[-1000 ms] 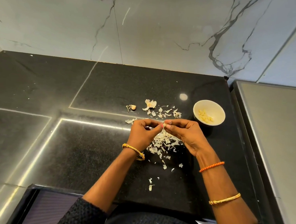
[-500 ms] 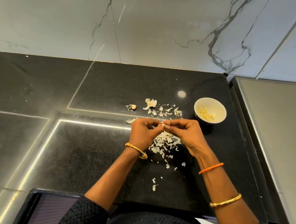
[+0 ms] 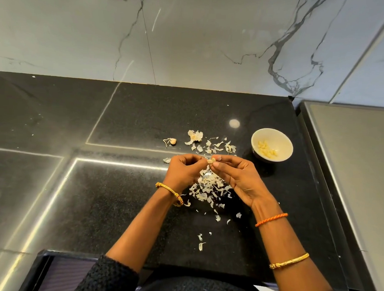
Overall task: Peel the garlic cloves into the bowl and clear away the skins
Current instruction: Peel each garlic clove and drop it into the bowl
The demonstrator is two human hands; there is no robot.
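Both hands meet above the black counter [image 3: 116, 197]. My left hand [image 3: 182, 170] and my right hand [image 3: 234, 177] pinch one small pale garlic clove [image 3: 210, 161] between their fingertips. Under them lies a heap of papery garlic skins [image 3: 208, 187]. More skins [image 3: 209, 144] are scattered just beyond the hands. A single unpeeled clove [image 3: 173, 141] with a trailing bit of skin lies apart to the left. At the right stands a white bowl [image 3: 283, 139] holding several peeled cloves [image 3: 266, 149].
A grey metal surface [image 3: 353, 168] borders the counter on the right. A marble wall [image 3: 193, 37] rises behind. A few stray skin flakes [image 3: 201, 241] lie near the counter's front edge, close to my body.
The hands stay together on the clove, their fingers shifting slightly around it. The clove shows a little more between the fingertips now.
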